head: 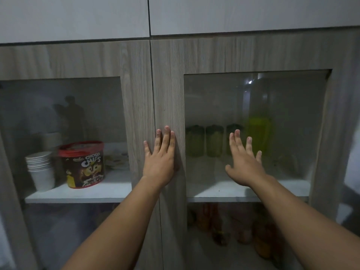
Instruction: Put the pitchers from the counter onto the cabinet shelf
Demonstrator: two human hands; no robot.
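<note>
Both glass-fronted cabinet doors stand closed in front of me. My left hand [160, 158] lies flat with fingers spread on the wood frame of the right door [169, 90], by the centre seam. My right hand [244, 162] is spread open against that door's glass pane. Behind the glass, a yellow-green pitcher [258, 133] stands on the white shelf [210, 189], with three dark-lidded green jars [213, 141] to its left. Neither hand holds anything. No counter is in view.
Behind the left door's glass [64, 106] are a stack of white paper cups [41, 170], a red Choco Chips tub [83, 164] and some plates. Orange-brown items sit on the lower right shelf [243, 230]. White upper cabinet panels [74, 16] run above.
</note>
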